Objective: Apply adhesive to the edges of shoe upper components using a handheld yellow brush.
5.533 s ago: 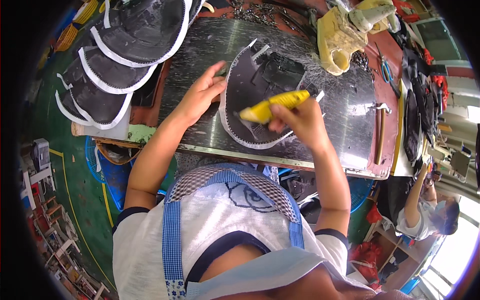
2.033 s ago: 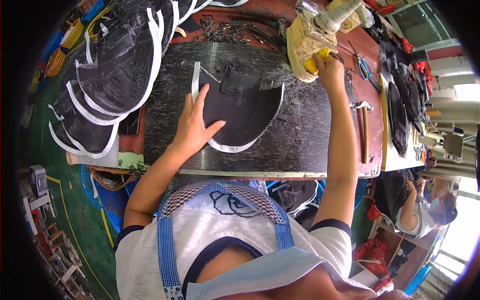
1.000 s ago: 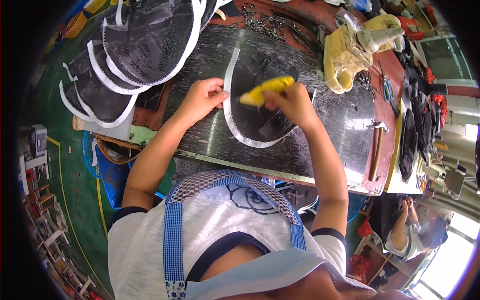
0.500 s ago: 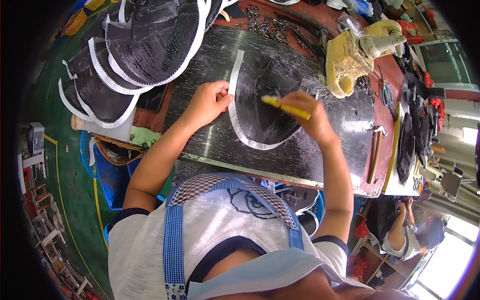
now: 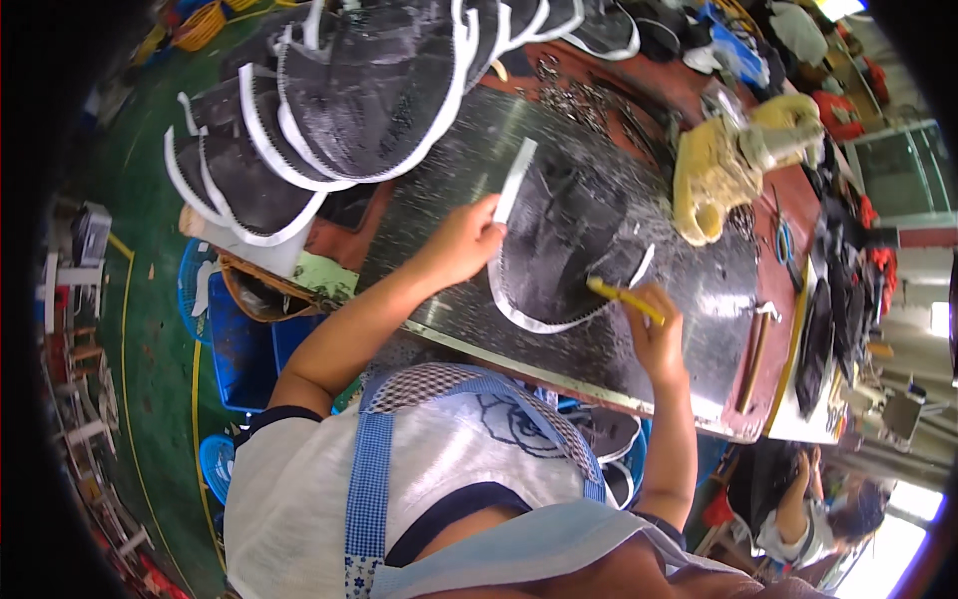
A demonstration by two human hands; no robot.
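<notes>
A black shoe upper with a white strip along its curved edge lies flat on the dark metal work surface. The fingers of my left hand are closed on its white-edged left side. My right hand grips a yellow-handled brush, whose pale tip is over the lower right part of the upper. From this angle I cannot tell whether the tip touches the material.
More white-edged black uppers are stacked at the back left. A yellowish stand rises at the back right, near blue-handled scissors and a hammer. A blue bin sits below the table's left side. Another person works at far right.
The brush in my right hand has moved toward me and right across the upper, to its near right edge. My left hand keeps its hold. The whole view has shifted.
</notes>
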